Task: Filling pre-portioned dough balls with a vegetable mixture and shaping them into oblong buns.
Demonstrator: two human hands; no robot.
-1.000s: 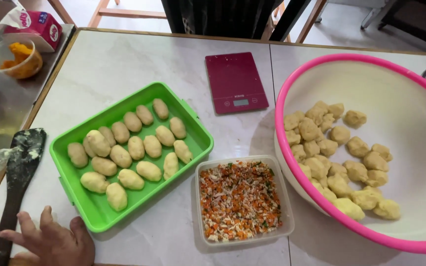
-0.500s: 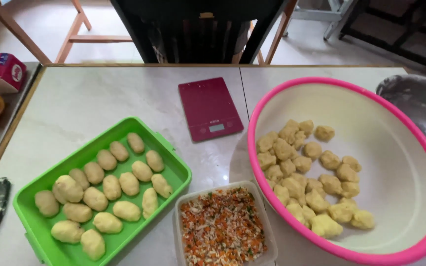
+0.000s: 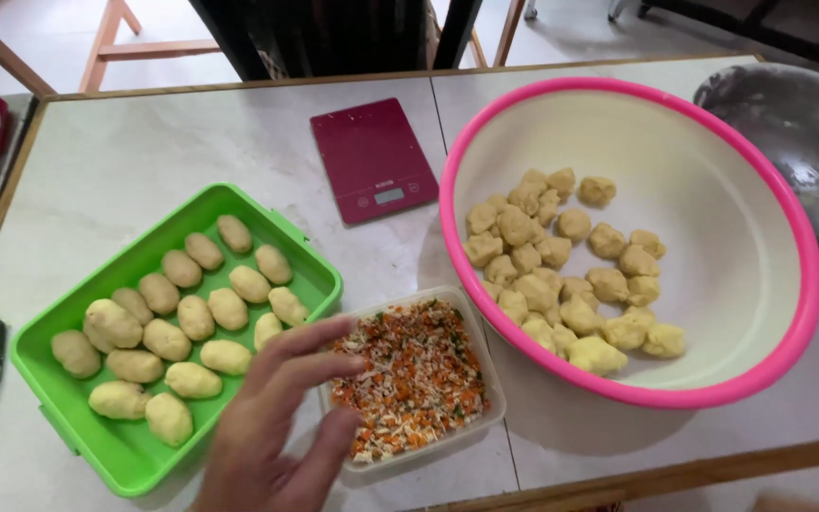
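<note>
One hand (image 3: 272,427) reaches forward from the lower edge, fingers spread, its grip empty.

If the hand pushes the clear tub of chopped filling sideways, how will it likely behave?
The tub is low and wide, so it would probably slide on the smooth table rather than tip. The filling is loose and heaped near the rim, so a quick push may spill some. The left hand hovers beside it.

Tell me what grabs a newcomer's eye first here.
The big pink-rimmed basin at right, holding rough dough lumps. At left, a bright green tray with rows of shaped dough pieces. In front, a hand reaches over the clear tub of chopped orange-and-green filling.
</note>
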